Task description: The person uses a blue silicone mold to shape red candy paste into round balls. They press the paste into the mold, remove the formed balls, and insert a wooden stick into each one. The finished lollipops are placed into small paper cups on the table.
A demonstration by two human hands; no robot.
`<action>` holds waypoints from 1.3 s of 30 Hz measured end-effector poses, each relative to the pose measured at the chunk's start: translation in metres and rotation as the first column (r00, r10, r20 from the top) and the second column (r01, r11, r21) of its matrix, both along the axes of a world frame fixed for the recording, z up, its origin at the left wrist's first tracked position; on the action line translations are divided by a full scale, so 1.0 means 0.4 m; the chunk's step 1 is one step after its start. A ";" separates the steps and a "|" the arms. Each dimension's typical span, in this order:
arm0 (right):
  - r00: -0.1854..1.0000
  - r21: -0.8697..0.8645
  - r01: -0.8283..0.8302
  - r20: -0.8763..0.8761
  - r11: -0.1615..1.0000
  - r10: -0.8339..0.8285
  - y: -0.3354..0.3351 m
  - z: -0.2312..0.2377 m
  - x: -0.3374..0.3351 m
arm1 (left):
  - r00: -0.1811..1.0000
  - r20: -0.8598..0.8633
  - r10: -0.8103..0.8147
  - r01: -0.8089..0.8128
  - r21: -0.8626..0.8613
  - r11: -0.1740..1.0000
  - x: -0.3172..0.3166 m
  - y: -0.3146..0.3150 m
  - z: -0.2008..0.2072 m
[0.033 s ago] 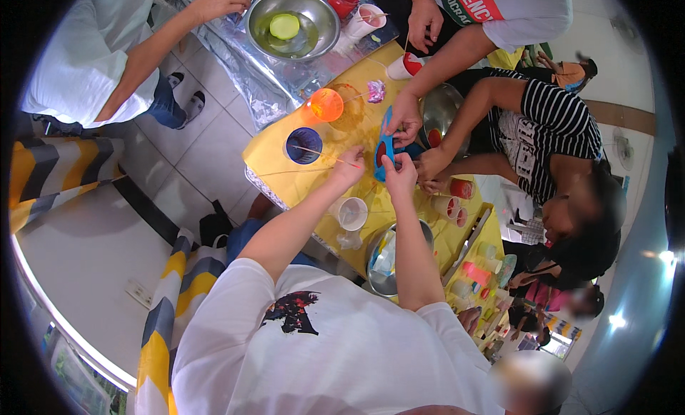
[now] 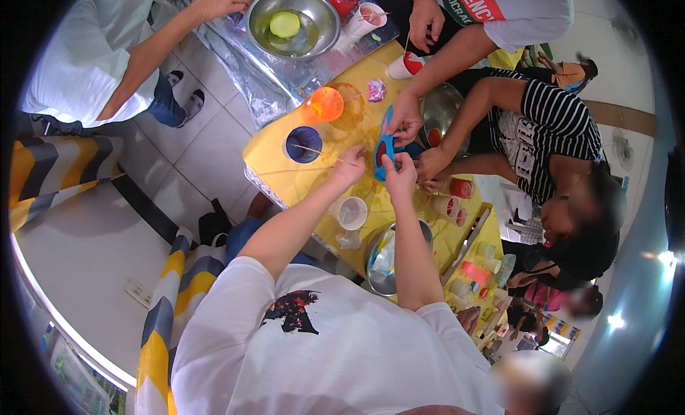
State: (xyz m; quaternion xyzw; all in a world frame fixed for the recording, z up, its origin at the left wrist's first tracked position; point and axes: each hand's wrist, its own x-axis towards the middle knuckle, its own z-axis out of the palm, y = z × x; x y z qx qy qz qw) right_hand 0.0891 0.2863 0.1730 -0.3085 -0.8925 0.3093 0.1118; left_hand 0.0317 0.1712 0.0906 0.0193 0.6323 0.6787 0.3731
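My left hand (image 2: 348,166) is closed on a thin wooden stick (image 2: 321,154) with a red end by the fingers. The stick's other end reaches over a dark blue cup (image 2: 304,144). Just to the right, my right hand (image 2: 400,174) pinches the near end of a flat blue piece (image 2: 385,138) with a dark red patch on it. Another person's hand (image 2: 408,121) grips the far end of that piece. An orange cup (image 2: 326,104) stands beyond the blue one. A white cup (image 2: 351,213) is between my forearms.
A yellow-covered table (image 2: 285,183) lies under the work. Metal bowls (image 2: 384,278) sit near my right forearm, beside the striped-shirt person, and at the back, where one bowl (image 2: 314,37) holds something pale green. Cups with red contents (image 2: 462,189) stand at right. People crowd the far side.
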 end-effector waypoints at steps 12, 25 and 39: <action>0.989 -0.257 0.007 -0.140 0.966 -0.044 -0.005 -0.006 -0.002 | 0.892 0.447 -0.066 -0.080 0.301 0.950 -0.041 0.000 0.094; 0.972 -0.259 0.025 -0.218 0.966 -0.084 -0.012 -0.019 -0.001 | 0.864 0.495 -0.096 -0.111 0.371 0.922 -0.032 0.025 0.052; 0.969 -0.276 0.087 -0.202 0.957 -0.146 -0.036 0.027 -0.017 | 0.797 0.602 -0.048 -0.224 0.369 0.902 -0.028 -0.004 0.129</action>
